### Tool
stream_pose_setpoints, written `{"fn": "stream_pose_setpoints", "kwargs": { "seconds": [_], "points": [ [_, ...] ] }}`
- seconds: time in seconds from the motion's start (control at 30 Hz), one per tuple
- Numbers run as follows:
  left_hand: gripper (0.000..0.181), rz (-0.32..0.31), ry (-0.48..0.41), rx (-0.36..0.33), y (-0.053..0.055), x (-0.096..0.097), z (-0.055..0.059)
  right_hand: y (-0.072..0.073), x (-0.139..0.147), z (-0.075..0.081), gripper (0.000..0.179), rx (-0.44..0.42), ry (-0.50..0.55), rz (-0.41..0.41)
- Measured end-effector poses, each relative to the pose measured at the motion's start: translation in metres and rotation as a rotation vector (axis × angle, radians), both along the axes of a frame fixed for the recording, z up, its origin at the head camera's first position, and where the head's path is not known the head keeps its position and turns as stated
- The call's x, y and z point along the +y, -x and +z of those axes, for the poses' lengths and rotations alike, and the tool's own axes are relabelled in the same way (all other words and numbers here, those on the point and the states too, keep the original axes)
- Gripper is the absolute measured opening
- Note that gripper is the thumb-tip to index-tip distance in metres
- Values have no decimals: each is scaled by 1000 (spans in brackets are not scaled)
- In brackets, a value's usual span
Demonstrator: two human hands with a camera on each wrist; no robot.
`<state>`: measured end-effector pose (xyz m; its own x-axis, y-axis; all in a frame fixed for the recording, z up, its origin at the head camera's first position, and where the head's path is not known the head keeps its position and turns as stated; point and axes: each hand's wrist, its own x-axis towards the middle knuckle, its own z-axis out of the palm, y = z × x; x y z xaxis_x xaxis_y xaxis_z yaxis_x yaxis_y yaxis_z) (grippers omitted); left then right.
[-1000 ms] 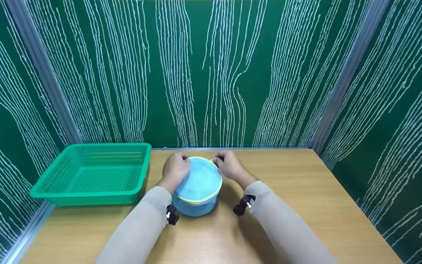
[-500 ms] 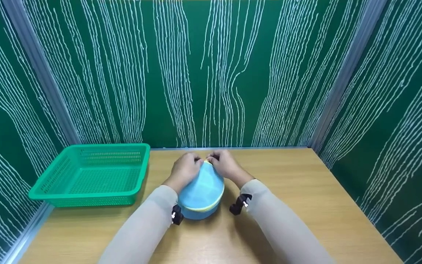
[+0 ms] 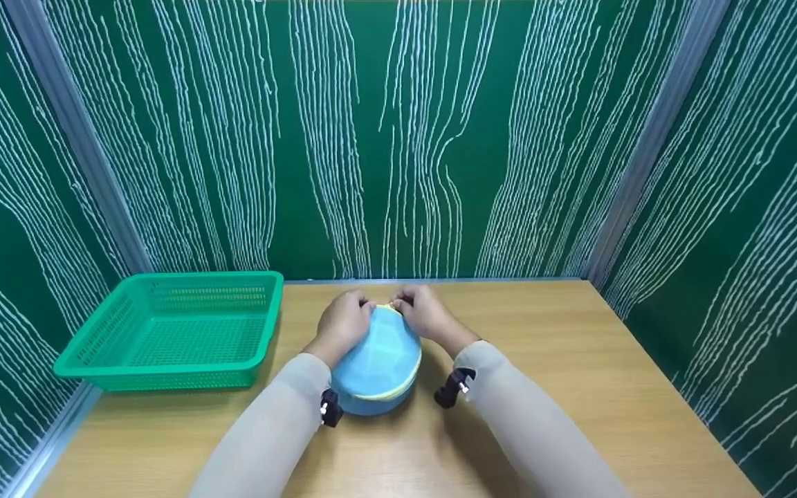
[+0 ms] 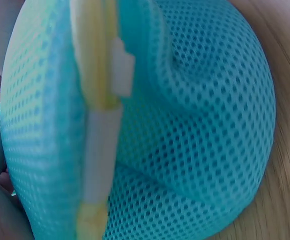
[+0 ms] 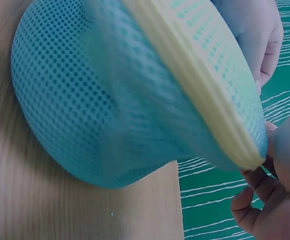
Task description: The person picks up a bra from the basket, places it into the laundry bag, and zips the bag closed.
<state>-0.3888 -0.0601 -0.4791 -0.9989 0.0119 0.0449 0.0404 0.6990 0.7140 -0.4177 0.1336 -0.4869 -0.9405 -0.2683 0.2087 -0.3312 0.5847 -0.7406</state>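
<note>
Together both hands [image 3: 386, 319] pinch the pouch [image 3: 376, 363] (far edge).

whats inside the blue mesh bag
Nothing inside shows: the blue mesh bag looks closed along its yellow zip, and both hands hold its far edge.

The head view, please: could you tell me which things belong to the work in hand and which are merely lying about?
In use:
- round light-blue mesh pouch with yellow zip trim
- left hand, gripping the pouch's far edge
- right hand, gripping the same edge

Lying about:
- green plastic lattice basket, untouched, left of the pouch
- wooden table
</note>
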Motion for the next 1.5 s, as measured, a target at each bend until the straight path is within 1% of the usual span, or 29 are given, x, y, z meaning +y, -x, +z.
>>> {"fn": "stream_pose_setpoints", "kwargs": {
  "seconds": [0.07, 0.17, 0.27, 0.37, 0.5, 0.6, 0.7, 0.8, 0.87, 1.0, 1.13, 1.27, 1.4, 1.5],
  "points": [
    [25, 21, -12, -19, 0, -2, 0, 0, 1, 0, 15, -5, -5, -6],
    [28, 48, -24, -25, 0, -5, -1, 0, 3, 0, 14, -8, -2, -14],
    [28, 74, -45, -34, -1, -9, -1, 0, 5, -1, 14, -14, 2, -19],
    [27, 100, -63, -57, 0, -13, -3, 2, 8, -3, 14, -27, -3, -30],
    [28, 136, -62, -79, 0, -18, -6, 2, 11, -5, 14, -26, -6, -46],
    [28, 155, -32, -63, 0, -22, -7, 2, 13, -5, 14, -25, 13, -47],
    [37, 160, 2, -42, 0, -25, -9, 2, 14, -5, 15, -35, 32, -52],
    [43, 156, 9, -37, 0, -27, -11, 1, 13, -5, 15, -45, 34, -62],
    [40, 165, -7, -39, -2, -27, -12, 1, 12, -6, 15, -53, 28, -70],
    [30, 192, -34, -17, -5, -26, -10, 1, 11, -7, 14, -55, 33, -79],
    [32, 177, -40, 11, -5, -21, -8, 1, 10, -9, 14, -40, 46, -83],
    [31, 164, -9, 45, -4, -12, -7, 1, 8, -9, 14, -46, 49, -96],
    [32, 160, 19, 57, -2, -1, -6, 1, 4, -8, 14, -78, 57, -103],
    [34, 135, 26, 45, -2, 7, -5, 0, 2, -7, 14, -86, 60, -97]
  ]
}}
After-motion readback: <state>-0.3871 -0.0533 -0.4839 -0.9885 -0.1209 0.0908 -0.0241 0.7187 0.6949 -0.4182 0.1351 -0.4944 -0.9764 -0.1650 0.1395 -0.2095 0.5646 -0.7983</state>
